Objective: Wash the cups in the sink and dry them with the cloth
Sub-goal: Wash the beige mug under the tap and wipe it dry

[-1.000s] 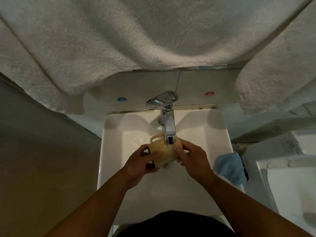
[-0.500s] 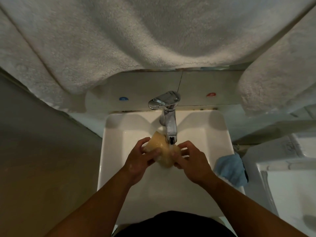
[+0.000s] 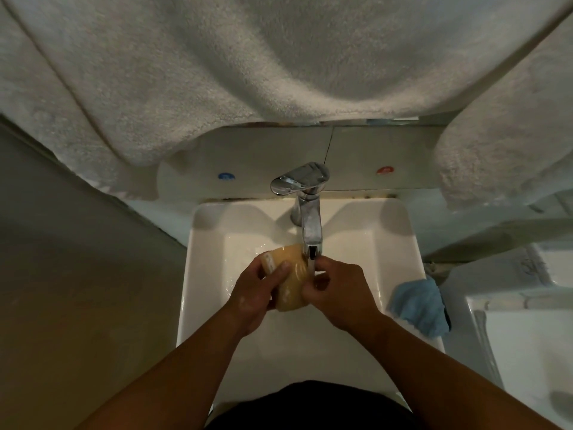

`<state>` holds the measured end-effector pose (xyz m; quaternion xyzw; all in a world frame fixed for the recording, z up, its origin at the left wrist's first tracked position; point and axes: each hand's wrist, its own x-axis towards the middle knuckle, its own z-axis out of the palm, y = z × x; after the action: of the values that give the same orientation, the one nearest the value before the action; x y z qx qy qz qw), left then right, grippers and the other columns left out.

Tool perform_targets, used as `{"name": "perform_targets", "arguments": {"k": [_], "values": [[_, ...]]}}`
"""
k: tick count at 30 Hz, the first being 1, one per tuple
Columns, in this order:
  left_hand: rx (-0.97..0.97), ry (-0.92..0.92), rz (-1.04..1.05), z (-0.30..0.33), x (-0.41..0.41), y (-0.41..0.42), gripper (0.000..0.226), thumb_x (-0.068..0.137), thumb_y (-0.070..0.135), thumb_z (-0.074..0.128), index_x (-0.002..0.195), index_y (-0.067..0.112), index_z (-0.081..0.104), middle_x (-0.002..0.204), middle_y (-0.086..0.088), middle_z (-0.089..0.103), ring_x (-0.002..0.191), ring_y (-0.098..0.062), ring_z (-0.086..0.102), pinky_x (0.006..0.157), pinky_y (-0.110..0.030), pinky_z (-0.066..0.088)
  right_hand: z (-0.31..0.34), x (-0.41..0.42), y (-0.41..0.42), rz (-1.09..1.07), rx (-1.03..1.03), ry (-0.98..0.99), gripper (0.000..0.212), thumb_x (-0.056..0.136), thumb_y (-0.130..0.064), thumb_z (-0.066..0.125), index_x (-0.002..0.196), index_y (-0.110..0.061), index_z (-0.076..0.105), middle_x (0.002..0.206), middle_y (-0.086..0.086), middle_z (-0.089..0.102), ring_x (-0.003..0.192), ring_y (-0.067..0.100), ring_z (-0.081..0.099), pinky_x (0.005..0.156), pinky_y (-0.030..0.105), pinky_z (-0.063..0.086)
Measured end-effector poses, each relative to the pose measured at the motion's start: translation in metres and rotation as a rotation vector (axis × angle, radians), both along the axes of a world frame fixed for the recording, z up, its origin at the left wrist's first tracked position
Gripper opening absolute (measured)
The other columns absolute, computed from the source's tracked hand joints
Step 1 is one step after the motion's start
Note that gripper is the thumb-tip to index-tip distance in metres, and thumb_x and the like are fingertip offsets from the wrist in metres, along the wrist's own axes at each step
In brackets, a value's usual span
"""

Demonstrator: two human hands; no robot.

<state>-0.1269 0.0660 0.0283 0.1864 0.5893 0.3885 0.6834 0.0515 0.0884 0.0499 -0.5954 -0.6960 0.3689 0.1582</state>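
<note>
A yellow-tan cup (image 3: 290, 274) is held over the white sink (image 3: 400, 249), just under the spout of the chrome tap (image 3: 305, 209). My left hand (image 3: 255, 290) grips the cup from the left, thumb across its side. On the cup's right side, my right hand (image 3: 336, 290) has its fingers curled against it, close to the spout. The cup lies tilted, its bottom toward the tap; its mouth is hidden. A blue cloth (image 3: 418, 305) lies on the sink's right rim.
White towels (image 3: 279, 57) hang low over the back of the sink and at the right (image 3: 511, 135). A blue (image 3: 225, 176) and a red (image 3: 384, 170) marker sit on the wall behind the tap. A white fixture (image 3: 527, 336) stands at the right.
The cup has been turned in my hands: its handle, up by the tap a second ago, is no longer seen, and the cup now lies tilted with my left thumb over it.
</note>
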Motion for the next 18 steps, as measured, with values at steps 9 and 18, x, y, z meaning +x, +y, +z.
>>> {"name": "perform_targets", "arguments": {"k": [9,18], "values": [[0.046,0.091,-0.025,-0.002,0.012,0.004,0.068,0.063,0.046,0.086,0.125,0.036,0.059,0.122,-0.003,0.064,0.108,-0.027,0.068,0.083,-0.048,0.062,0.004,-0.004,0.002,-0.097,0.016,-0.095,0.041,0.087,-0.054,0.064,0.112,-0.022,0.068,0.104,-0.002,0.075,0.086,0.015,0.070,0.084,0.036,0.060],[0.093,0.224,-0.063,-0.004,0.014,0.010,0.068,0.063,0.056,0.087,0.123,0.040,0.058,0.118,0.000,0.066,0.106,-0.026,0.067,0.083,-0.053,0.062,0.004,-0.005,0.008,-0.102,0.015,-0.121,0.041,0.090,-0.050,0.063,0.116,-0.019,0.069,0.102,0.000,0.075,0.085,0.017,0.069,0.086,0.036,0.058]]}}
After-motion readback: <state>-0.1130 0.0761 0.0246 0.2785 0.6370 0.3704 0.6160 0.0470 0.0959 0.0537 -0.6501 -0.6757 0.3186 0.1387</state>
